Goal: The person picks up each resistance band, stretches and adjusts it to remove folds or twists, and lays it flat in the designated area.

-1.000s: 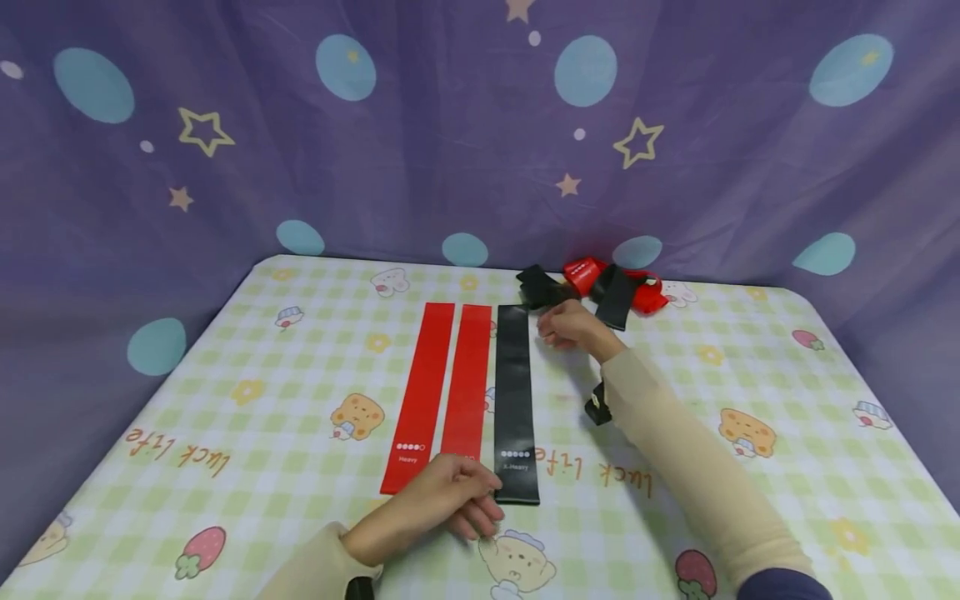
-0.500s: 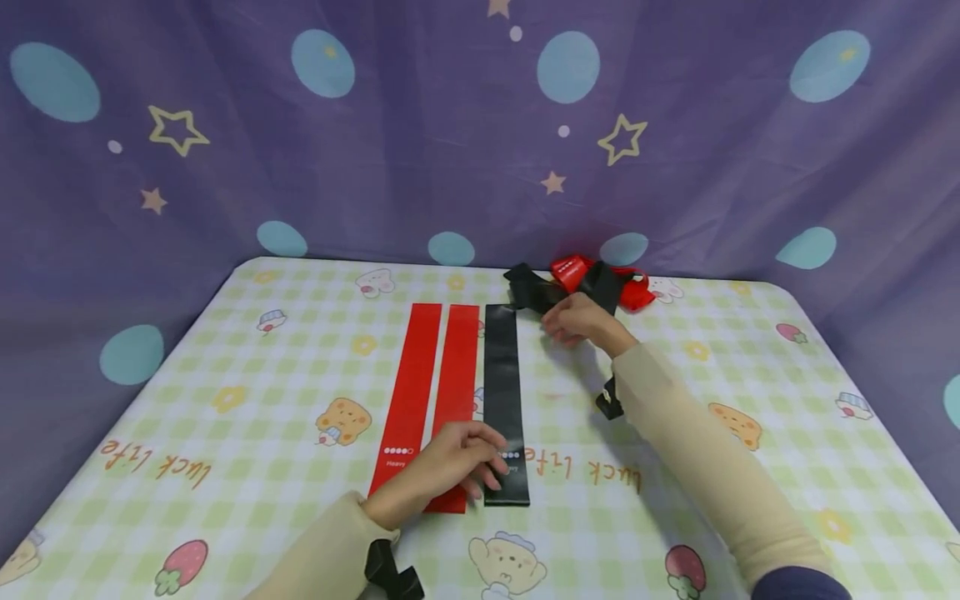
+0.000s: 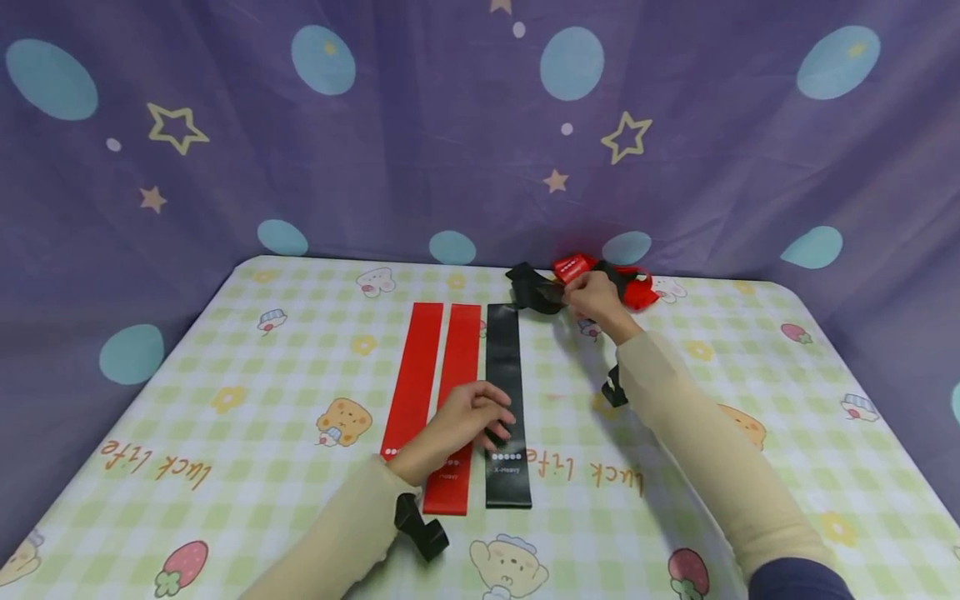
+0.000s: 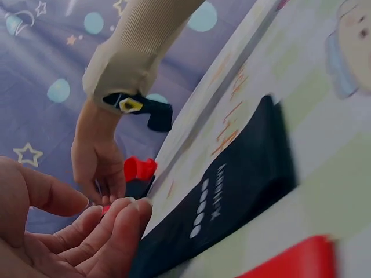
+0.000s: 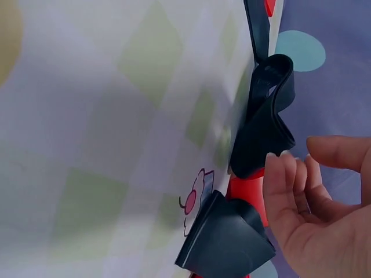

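Observation:
Two red resistance bands, the left one (image 3: 415,375) and the middle one (image 3: 460,350), lie flat side by side, with a black band (image 3: 504,358) marked X-Heavy to their right. My left hand (image 3: 467,419), fingers loosely bent, hovers over the middle red band and the flat black band and holds nothing. At the back, my right hand (image 3: 596,302) reaches to a crumpled black band (image 3: 534,293). In the right wrist view, its fingertips are beside the edge of that black band (image 5: 264,136), with a gap between thumb and fingers; contact is unclear.
Behind my right hand lies a crumpled red band (image 3: 640,293), with another black band (image 5: 229,237) beside it. A checked cloth (image 3: 300,517) covers the table. A purple curtain (image 3: 420,167) hangs along the back edge. Black straps sit on both wrists.
My left hand has moved forward and up from the front ends of the bands. My right hand has moved slightly right and back, towards the crumpled bands. The flat bands lie as before.

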Tool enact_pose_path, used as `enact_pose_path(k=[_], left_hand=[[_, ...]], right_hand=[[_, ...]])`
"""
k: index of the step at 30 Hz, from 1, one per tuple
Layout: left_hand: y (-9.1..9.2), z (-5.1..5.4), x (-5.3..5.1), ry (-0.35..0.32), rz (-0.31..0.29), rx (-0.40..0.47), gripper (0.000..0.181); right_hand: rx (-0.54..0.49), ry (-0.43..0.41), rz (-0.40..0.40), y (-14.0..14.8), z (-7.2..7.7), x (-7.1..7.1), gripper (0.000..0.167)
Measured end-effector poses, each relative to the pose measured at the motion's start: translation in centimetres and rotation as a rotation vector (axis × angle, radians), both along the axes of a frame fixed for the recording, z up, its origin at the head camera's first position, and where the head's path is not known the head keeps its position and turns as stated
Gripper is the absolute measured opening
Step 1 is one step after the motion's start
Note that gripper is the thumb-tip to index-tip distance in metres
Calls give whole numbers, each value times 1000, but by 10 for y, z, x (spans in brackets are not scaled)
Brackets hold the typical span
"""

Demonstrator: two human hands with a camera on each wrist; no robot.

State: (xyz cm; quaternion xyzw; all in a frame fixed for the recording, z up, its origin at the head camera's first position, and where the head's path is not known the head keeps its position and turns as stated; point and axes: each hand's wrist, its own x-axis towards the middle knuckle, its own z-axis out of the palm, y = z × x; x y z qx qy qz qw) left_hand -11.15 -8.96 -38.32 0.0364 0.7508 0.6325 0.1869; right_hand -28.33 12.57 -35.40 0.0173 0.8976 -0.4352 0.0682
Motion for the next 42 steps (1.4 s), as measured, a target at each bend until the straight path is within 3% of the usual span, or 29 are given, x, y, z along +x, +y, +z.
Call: enact_pose_path(k=[5,10,14,18,23,31,38,42], left_hand=[[11,3,-23,67,96,-83,23],[20,8,-51,184,197,-205,21],[27,11,-74,270,225,-271,25],[35,12,-93,417,194,-343,30],[49,13,-112,578,169,-522,33],[74,13,-142,646,67,-823,34],[85,10,-165,694,-12,-995,26],[87,8,-171,664,-36,-1049,19]], right_hand=[[-29,-8,-43,8,-4,-2,23],[-165,-60,-39,11,-11,0,21],[-267,-111,-33,10,-13,2,25],[-304,-167,-30,10,-11,6,38],[-305,-203,-19,12,-13,8,48],[-346,-244,-16,17,-17,12,50],[-389,-241,-1,20,-18,15,51],[-420,-253,-5,21,-20,16,51]])
